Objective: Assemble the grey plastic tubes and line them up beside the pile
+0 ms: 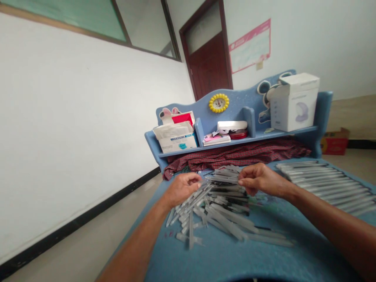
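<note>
A loose pile of clear plastic pen parts [223, 219] lies on the blue desk, with barrels, caps and dark refills pointing many ways. My left hand [183, 188] is over the pile's left side, its thumb and fingers pinched together; what is between them is too blurred to make out. Across the pile, my right hand [261, 179] is closed, with a clear pen barrel [225, 179] running left from its fingertips. Whether that barrel reaches my left fingers I cannot tell. Beside my right forearm lies a row of pens [326, 184], side by side, partly hidden by the arm.
Behind the pile, checked cloth [235, 155] is bunched under the desk's raised shelf [258, 136]. On the shelf stand a mask box [179, 141], a red round case [238, 134] and a white carton [295, 102]. A red box [336, 141] sits on the floor at right.
</note>
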### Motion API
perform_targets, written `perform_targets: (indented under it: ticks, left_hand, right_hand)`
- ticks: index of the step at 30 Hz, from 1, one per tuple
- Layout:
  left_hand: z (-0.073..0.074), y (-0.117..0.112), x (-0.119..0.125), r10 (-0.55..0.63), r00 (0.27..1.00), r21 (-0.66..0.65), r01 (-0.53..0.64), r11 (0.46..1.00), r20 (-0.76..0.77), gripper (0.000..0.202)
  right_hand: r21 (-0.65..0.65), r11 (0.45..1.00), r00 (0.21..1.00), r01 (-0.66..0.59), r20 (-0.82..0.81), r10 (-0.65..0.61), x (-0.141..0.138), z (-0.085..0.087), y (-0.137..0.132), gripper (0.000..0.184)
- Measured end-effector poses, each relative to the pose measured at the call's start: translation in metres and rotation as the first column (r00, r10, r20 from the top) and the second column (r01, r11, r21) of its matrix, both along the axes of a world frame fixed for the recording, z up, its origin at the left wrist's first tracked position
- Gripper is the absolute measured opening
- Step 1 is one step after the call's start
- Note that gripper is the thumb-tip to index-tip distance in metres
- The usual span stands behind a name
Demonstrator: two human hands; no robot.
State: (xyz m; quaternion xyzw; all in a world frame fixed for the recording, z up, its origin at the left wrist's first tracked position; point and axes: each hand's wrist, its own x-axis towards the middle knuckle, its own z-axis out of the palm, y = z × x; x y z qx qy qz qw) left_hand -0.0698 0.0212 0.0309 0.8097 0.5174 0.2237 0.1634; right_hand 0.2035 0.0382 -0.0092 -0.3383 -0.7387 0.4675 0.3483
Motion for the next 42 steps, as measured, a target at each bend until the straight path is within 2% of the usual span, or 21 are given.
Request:
perform_targets:
  ticks: [6,14,23,29,36,39,42]
  left_hand:
    - [0.0,0.015,0.007,-0.005,0.992,-0.021,0.008,1.0,0.127,0.022]
    - [-0.006,0.017,0.006,0.035,0.944,-0.126,0.007,0.992,0.327,0.022]
    - [-0.011,0.014,0.005,0.078,0.909,-0.191,0.001,0.982,0.41,0.023]
    - [-0.018,0.011,0.006,0.053,0.846,-0.285,0.119,0.951,0.531,0.019]
    - [-0.029,0.009,0.012,0.167,0.66,-0.369,0.18,0.912,0.733,0.016]
    - [-0.031,0.009,0.014,0.202,0.621,-0.393,0.186,0.901,0.757,0.016]
    - [-0.032,0.009,0.014,0.21,0.605,-0.394,0.187,0.9,0.768,0.016]
  right_hand:
    - [-0.007,1.0,1.0,0.006,-0.001,-0.006,0.0,-0.003,0.003,0.02]
    - [-0.017,1.0,1.0,0.006,-0.012,-0.006,0.002,-0.007,0.007,0.018]
    - [-0.047,0.999,1.0,0.001,0.011,-0.001,-0.002,-0.006,0.001,0.02]
    - [-0.019,1.0,1.0,-0.018,0.022,0.019,-0.006,-0.004,-0.004,0.02]
    - [0.102,0.992,0.989,0.079,0.114,-0.09,-0.02,-0.006,-0.012,0.022]
    - [0.183,0.981,0.986,0.066,0.139,-0.092,-0.027,-0.006,-0.017,0.024]
    - [0.327,0.941,0.975,0.084,0.168,-0.145,-0.031,-0.007,-0.023,0.023]
